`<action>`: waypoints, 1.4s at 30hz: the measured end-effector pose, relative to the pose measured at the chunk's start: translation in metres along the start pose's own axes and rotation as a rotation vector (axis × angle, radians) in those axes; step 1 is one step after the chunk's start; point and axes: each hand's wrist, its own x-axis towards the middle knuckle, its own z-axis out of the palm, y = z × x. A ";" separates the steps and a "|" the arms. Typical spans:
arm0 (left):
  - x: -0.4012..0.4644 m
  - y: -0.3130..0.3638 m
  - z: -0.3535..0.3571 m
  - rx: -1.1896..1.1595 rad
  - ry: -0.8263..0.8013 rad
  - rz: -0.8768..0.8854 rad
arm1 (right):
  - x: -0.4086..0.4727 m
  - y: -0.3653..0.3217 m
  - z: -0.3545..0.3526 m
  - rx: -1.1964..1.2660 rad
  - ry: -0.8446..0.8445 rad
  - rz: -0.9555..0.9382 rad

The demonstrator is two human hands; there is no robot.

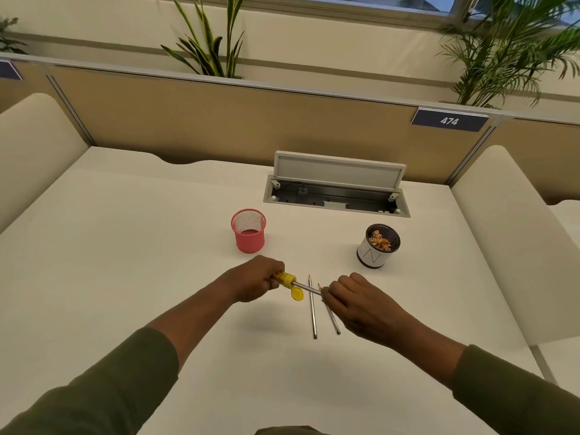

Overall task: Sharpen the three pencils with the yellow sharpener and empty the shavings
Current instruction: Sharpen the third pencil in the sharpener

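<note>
My left hand (255, 279) grips the yellow sharpener (285, 278), held just above the white desk (125, 246); its round yellow cap (297, 293) hangs open below it. A grey pencil (306, 287) is stuck into the sharpener's mouth, and my right hand (361, 304) holds that pencil's other end. Two more grey pencils lie on the desk between my hands, points away from me: one (312, 312) on the left, the other (332, 318) partly under my right hand. A white cup (375, 254) with pencil shavings (380, 240) inside stands at the right.
A red mesh pencil holder (249, 232), with nothing in it, stands behind my left hand. Further back, a cable hatch (335, 196) in the desk has its lid raised. Beige partition panels enclose the desk on three sides.
</note>
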 end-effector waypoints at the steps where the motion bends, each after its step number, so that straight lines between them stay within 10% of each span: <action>1: 0.000 0.002 0.001 0.029 0.003 0.006 | 0.001 0.001 0.000 0.010 0.002 0.007; 10: 0.002 0.008 0.010 0.139 0.071 0.011 | 0.006 -0.019 -0.004 0.509 -0.005 0.601; 17: 0.007 0.011 -0.002 0.186 0.097 0.045 | 0.032 -0.011 -0.016 1.894 -0.199 1.608; 21: 0.007 0.007 -0.003 0.168 0.064 0.034 | 0.035 -0.005 -0.021 1.694 -0.282 1.409; 30: 0.004 -0.001 -0.013 0.133 0.008 0.031 | 0.016 -0.003 -0.016 0.223 -0.130 0.329; 42: 0.007 0.006 -0.005 0.142 0.020 -0.002 | 0.020 0.002 -0.011 0.093 0.022 0.135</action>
